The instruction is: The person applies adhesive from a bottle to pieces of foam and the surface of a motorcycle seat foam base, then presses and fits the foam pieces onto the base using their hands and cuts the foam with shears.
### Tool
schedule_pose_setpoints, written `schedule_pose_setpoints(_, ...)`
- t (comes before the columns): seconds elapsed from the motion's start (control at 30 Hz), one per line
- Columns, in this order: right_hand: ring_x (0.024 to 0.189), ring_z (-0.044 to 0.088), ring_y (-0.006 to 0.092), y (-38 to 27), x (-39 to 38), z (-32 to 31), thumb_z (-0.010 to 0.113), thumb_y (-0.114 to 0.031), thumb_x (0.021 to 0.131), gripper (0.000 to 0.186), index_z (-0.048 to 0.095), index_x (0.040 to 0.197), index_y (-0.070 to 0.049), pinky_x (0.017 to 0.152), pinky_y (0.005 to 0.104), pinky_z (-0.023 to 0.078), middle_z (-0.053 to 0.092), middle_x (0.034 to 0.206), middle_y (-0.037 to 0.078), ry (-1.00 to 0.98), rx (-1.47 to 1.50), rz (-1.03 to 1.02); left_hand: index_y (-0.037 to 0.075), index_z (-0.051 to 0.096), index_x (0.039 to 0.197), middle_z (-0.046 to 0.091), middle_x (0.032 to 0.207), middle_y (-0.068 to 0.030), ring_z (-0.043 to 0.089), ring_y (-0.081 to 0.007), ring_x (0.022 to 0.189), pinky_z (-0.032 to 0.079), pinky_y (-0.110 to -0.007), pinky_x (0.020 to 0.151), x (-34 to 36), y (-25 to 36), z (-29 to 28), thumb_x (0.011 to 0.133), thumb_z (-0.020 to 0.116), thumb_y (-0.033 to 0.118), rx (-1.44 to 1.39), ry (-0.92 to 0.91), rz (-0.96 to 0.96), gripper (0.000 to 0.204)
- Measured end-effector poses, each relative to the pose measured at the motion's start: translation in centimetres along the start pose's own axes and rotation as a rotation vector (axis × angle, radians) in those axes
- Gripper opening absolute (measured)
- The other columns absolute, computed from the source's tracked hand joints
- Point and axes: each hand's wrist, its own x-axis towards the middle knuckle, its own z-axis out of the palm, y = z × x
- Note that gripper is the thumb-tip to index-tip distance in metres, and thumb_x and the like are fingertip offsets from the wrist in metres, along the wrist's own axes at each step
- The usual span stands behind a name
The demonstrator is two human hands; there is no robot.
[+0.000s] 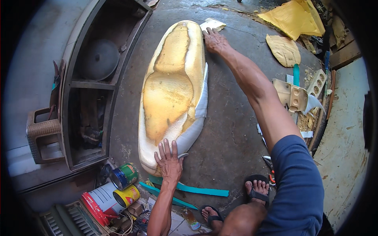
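At mid-frame, the long yellow-white foam pad (pixel 167 96) risked slipping under uneven pressure, left hand (pixel 170 163) splayed on it, right hand (pixel 215 41) unclear in grip.

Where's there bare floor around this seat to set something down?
Bare floor lies between the seat and the right arm, beyond the teal strips; a narrower patch separates seat from cabinet. Crowded: lower left, cans and bucket; right edge, scraps.

a passage over the floor (pixel 230 145) is left mid-frame, between the foam seat (pixel 167 90) and right forearm (pixel 252 80); the frame's left is blocked by the shelf (pixel 92 85).
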Motion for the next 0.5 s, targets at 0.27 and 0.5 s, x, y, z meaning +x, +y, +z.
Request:
schedule_pose_setpoints(0.27, 0.125, 0.052, 0.0223, 2.1, 0.4, -0.4, 0.055, -0.023, 0.095, 0.043, 0.057, 0.138, -0.021, 0.098, 0.0543, 0.040, 0.055, 0.135, 0.003, -0.012, -0.289, -0.060, 0.019, 0.028, 0.153, 0.025, 0.161, -0.0147, 0.022, -0.0361, 0.150, 0.017, -0.059, 0.119, -0.3, -9.9, 0.5, 0.069, 0.087, 0.013, 0.047, 0.036, 0.120, 0.103)
schedule_pose_setpoints(0.5, 0.123, 0.056, 0.0253, 4.9, -3.0, -2.9, 0.057, -0.022, 0.093, 0.028, 0.072, 0.115, -0.015, 0.095, 0.0499, 0.044, 0.064, 0.124, 0.009, -0.002, -0.370, -0.138, 0.013, 0.052, 0.127, 0.048, 0.139, -0.0133, 0.045, -0.0376, 0.131, 0.032, -0.055, 0.113, 2.6, -14.6, -1.7, 0.063, 0.089, 0.011, -0.119, 0.117, 0.056, 0.074)
